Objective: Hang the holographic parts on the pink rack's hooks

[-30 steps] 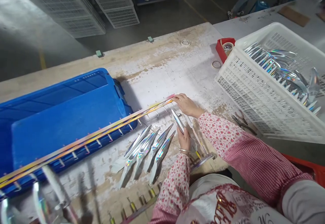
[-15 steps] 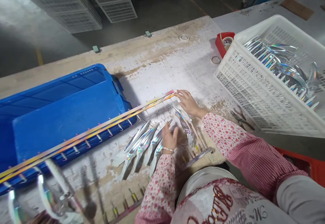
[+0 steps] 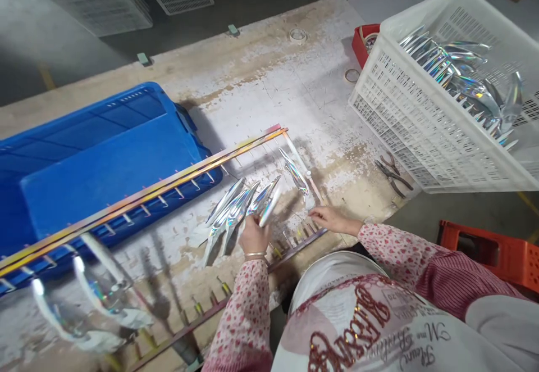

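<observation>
My left hand (image 3: 255, 235) is closed around the white end of a shiny silver blade-shaped piece (image 3: 270, 206), its tip slanting up from the table. Beside it, more silver curved pieces (image 3: 233, 208) with pale ends lie side by side. My right hand (image 3: 332, 219) has its fingers together at the pale lower end of another silver piece (image 3: 296, 176), near the rack's right leg. Above both hands runs a long hook rack (image 3: 185, 184) with yellow and pink rails. Two silver pieces (image 3: 107, 302) hang from its left hooks.
A blue bin (image 3: 160, 99) stands behind the rack. At right, a white perforated basket (image 3: 391, 113) holds several silver pieces. Pliers (image 3: 393, 176), a tape roll (image 3: 352, 76) and a red box (image 3: 360, 51) lie near it. A pegged bar (image 3: 197, 321) runs along the front; an orange stool (image 3: 514, 259) stands below.
My right hand has moved from the rack's right end down to the silver piece's pale end. My left hand has moved down and left, closing on a piece. The view has shifted.
</observation>
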### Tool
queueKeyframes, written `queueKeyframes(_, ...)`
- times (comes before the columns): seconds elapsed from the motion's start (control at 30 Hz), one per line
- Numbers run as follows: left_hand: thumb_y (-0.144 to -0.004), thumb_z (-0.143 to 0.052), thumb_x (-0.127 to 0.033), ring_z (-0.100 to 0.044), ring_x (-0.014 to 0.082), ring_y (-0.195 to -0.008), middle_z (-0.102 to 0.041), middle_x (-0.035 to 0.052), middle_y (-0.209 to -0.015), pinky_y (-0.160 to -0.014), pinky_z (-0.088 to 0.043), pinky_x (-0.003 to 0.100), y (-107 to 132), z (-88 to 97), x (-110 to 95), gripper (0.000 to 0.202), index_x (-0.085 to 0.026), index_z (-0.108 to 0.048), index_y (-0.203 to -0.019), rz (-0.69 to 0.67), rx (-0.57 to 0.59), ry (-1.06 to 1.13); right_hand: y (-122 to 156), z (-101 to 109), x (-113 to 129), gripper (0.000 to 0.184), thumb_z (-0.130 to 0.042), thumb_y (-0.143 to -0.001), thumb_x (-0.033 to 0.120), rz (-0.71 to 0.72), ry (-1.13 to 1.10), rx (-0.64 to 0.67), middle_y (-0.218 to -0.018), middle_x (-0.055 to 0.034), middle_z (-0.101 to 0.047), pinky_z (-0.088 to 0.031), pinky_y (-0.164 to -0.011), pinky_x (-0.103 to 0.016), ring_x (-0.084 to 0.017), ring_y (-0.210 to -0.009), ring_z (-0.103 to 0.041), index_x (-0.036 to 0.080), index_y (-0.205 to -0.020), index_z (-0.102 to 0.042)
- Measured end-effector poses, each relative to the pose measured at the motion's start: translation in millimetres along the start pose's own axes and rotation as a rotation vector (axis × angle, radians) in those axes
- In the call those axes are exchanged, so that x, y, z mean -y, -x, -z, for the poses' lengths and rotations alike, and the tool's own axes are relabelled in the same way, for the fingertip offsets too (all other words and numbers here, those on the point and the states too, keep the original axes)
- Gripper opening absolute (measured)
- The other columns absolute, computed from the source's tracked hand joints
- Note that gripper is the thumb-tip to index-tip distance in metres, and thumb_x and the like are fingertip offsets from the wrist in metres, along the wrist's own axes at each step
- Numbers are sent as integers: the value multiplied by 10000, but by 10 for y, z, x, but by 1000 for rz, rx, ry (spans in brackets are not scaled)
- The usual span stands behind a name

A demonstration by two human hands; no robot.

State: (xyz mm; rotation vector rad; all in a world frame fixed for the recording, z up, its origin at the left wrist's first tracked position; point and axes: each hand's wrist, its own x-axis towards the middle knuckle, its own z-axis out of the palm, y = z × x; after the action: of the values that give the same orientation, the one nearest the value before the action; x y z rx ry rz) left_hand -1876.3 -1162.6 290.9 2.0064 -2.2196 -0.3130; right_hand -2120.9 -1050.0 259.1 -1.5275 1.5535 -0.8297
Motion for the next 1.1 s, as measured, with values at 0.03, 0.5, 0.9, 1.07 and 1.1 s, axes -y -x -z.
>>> queueKeyframes(0.03, -750, -659, -387, -570, 248, -712, -579, 47, -778, -653, -394, 341, 2, 92, 5, 360, -165, -544, -1010, 59, -76, 95, 40, -119, -1, 209, -555, -883, 124, -11, 21, 46, -900, -52, -716, -468, -758, -261, -156, -790, -646, 132, -1050, -680)
queueKeyframes(0.5, -647, -827, -397, -607, 237, -1130, -615, 105, -1232, -1021, -455, 427, 665, -145, -42, 607, -224, -544, -1156, 286, -89, 1619, -17, -840, 127, 174, -514, -960, 188, 7, 296, 142, -988, -110, -696, -450, -813, -302, -225, -935, -644, 132, -1041, -657)
queueKeyframes(0.9, -681, -801, -325, -622, 232, -1122, -630, 86, -1205, -964, -520, 404, 876, -268, -159, 459, -222, -521, -1029, 330, -115, 1688, 76, -866, 174, 165, -567, -960, 259, -78, 276, 28, -936, -89, -685, -415, -780, -288, -204, -907, -636, 125, -1046, -611)
queueKeyframes(1.07, -695, -796, -293, -633, 217, -1098, -661, 59, -1116, -939, -524, 386, 827, -237, -163, 423, -212, -540, -1022, 295, -143, 1694, 91, -872, 182, 163, -563, -959, 247, -88, 267, 15, -968, -96, -683, -424, -773, -287, -204, -909, -636, 127, -1056, -614)
queueKeyframes(1.1, -677, -811, -286, -642, 209, -1075, -666, 58, -1093, -927, -527, 364, 833, -250, -170, 426, -201, -552, -1004, 318, -123, 1708, 92, -871, 183, 167, -559, -961, 248, -95, 273, 18, -965, -96, -684, -426, -775, -288, -206, -913, -636, 125, -1060, -614)
